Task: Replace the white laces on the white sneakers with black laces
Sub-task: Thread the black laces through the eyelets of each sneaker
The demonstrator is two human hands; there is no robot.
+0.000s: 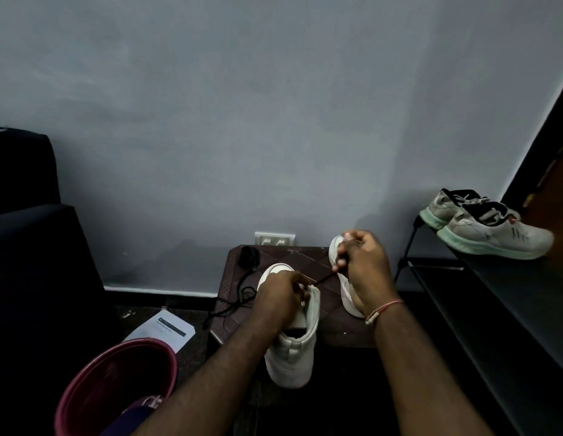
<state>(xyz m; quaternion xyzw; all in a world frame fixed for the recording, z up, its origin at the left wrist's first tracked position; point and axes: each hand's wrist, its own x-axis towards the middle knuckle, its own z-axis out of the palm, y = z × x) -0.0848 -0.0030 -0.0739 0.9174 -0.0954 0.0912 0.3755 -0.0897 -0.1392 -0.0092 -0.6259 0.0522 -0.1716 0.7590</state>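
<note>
Two white sneakers sit on the small dark bench [308, 262]: the near white sneaker [291, 350] stands with its heel hanging over the bench's near edge, and the far white sneaker [341, 278] lies to its right, largely hidden behind the right hand. The left hand [278, 298] is closed on the near sneaker's tongue and upper at the eyelets. The right hand [359, 262] is clenched around one end of a black lace [322, 278], drawn taut between the two hands. The slack of that black lace [239, 298] trails in loose loops over the bench's left edge, and one dark bundle [249, 257], possibly a second lace, rests at the far left corner. At the right, a dark shelf [507, 278] carries one pair of grey running shoes [485, 225], two in all, close to its far end. On the floor to the left are one red bucket [116, 388] and one sheet of paper [167, 332]. One wall socket [275, 238] sits just behind the bench. Open bench surface shows between the sneakers and at the far middle; the near right corner is bare.
</note>
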